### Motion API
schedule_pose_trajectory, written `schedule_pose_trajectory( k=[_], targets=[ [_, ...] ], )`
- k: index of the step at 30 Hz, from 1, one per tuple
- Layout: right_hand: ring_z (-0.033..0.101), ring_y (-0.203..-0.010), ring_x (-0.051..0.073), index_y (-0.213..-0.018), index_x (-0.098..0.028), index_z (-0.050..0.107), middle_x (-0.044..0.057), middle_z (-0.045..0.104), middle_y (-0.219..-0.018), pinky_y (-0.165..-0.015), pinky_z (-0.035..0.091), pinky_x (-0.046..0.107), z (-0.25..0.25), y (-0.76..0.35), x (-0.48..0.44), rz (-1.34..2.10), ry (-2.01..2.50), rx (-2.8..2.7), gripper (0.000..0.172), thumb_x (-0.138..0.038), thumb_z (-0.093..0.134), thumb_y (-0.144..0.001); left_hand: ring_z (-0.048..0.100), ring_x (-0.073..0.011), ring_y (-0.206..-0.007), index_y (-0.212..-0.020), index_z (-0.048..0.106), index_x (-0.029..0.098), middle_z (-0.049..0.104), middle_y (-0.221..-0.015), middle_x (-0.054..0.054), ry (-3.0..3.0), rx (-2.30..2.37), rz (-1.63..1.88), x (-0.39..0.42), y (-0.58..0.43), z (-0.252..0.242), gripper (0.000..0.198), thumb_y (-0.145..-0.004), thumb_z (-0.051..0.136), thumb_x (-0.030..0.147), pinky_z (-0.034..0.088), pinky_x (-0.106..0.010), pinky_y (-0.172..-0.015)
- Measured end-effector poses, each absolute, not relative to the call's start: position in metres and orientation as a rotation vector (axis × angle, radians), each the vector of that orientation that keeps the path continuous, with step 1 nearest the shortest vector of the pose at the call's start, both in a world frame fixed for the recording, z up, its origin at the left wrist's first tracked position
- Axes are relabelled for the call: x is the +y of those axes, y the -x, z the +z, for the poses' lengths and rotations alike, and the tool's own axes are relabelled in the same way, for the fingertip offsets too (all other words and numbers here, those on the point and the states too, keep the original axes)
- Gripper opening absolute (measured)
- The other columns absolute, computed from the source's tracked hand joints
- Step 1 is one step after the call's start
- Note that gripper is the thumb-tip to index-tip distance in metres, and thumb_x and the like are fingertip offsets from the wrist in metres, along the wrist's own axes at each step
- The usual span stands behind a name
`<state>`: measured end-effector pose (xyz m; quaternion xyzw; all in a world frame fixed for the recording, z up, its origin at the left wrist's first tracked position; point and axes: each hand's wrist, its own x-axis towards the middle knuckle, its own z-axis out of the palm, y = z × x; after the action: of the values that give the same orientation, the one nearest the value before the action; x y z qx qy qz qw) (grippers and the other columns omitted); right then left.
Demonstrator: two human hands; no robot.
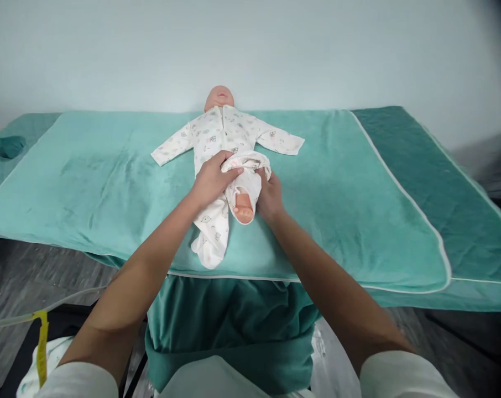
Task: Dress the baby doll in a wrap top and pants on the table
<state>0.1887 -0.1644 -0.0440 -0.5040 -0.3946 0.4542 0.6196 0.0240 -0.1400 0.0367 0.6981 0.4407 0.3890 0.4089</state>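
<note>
A baby doll point(219, 98) lies on its back on a teal blanket point(109, 177), dressed in a white printed sleepsuit point(225, 132). My left hand point(212, 179) grips the bunched cloth of the suit's leg at the doll's hip. My right hand point(269, 194) holds the same bunched leg from the other side, fingers curled into the fabric. A bare doll foot point(244, 211) sticks out of the rolled-up leg between my hands. The other suit leg point(211, 243) lies flat toward the table's front edge.
The blanket covers a table set against a pale wall, with a darker green quilt point(441, 188) on the right. A green cloth point(234, 326) hangs over the front edge. A clear tube with yellow tape point(41, 326) runs at lower left.
</note>
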Motion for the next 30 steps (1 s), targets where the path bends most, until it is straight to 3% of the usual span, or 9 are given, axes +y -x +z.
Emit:
schedule_pose_trajectory(
  k=[7,11,14,19,22,27,30],
  targets=[
    [0.056,-0.088,0.021,-0.088,-0.025,0.06,0.001,0.064,-0.09,-0.085,0.048,0.033,-0.048,-0.213,-0.142,0.836,1.259,-1.22,0.042,-0.067,0.062,-0.089,0.062,-0.0149,-0.084,-0.096,0.071,0.02,0.068,-0.091,0.0,-1.436,0.95,0.866,-0.131,0.002,0.027,0.033,-0.083,0.081,0.048,0.046,-0.026,-0.077],
    [0.049,-0.081,0.021,-0.089,-0.026,0.055,0.0,0.055,-0.081,-0.082,0.045,0.036,-0.049,-0.226,-0.125,0.64,1.316,-1.431,0.032,-0.058,0.058,-0.092,0.061,-0.0136,-0.077,-0.095,0.074,0.022,0.067,-0.085,0.001,-1.275,0.903,0.963,-0.129,0.011,0.01,0.036,-0.081,0.083,0.053,0.047,-0.026,-0.07],
    [0.048,-0.078,0.022,-0.09,-0.027,0.053,0.0,0.052,-0.079,-0.081,0.044,0.037,-0.05,-0.231,-0.112,0.534,1.361,-1.509,0.03,-0.057,0.058,-0.091,0.065,-0.0161,-0.083,-0.101,0.075,0.024,0.07,-0.088,0.0,-1.216,0.935,1.089,-0.13,0.007,-0.003,0.04,-0.08,0.084,0.056,0.052,-0.028,-0.077],
    [0.051,-0.08,0.021,-0.091,-0.027,0.053,0.001,0.054,-0.082,-0.079,0.046,0.037,-0.052,-0.227,-0.113,0.574,1.359,-1.465,0.036,-0.062,0.056,-0.094,0.07,-0.0237,-0.111,-0.108,0.076,0.023,0.076,-0.109,-0.005,-1.24,0.868,1.086,-0.138,0.005,-0.007,0.047,-0.072,0.093,0.046,0.054,-0.035,-0.1],
    [0.056,-0.083,0.021,-0.098,-0.026,0.058,0.002,0.06,-0.088,-0.079,0.049,0.036,-0.055,-0.228,-0.123,0.672,1.325,-1.428,0.035,-0.06,0.063,-0.092,0.07,-0.0253,-0.115,-0.108,0.077,0.024,0.076,-0.111,-0.004,-1.175,0.893,1.135,-0.141,0.007,-0.007,0.041,-0.075,0.091,0.043,0.054,-0.037,-0.103],
    [0.065,-0.107,0.026,-0.118,-0.029,0.065,0.006,0.068,-0.116,-0.094,0.052,0.042,-0.038,-0.232,-0.136,0.642,1.09,-1.535,0.038,-0.054,0.072,-0.089,0.067,-0.0256,-0.118,-0.1,0.077,0.024,0.074,-0.112,-0.005,-1.191,0.921,1.235,-0.139,0.006,-0.012,0.031,-0.079,0.087,0.045,0.052,-0.038,-0.106],
    [0.066,-0.101,0.026,-0.114,-0.028,0.071,0.006,0.071,-0.11,-0.088,0.053,0.04,-0.001,-0.221,-0.134,0.714,1.091,-1.736,0.038,-0.056,0.073,-0.089,0.066,-0.0247,-0.118,-0.095,0.076,0.024,0.073,-0.112,-0.005,-1.261,0.88,1.25,-0.137,0.006,-0.014,0.031,-0.082,0.084,0.05,0.05,-0.039,-0.11]
  ],
)
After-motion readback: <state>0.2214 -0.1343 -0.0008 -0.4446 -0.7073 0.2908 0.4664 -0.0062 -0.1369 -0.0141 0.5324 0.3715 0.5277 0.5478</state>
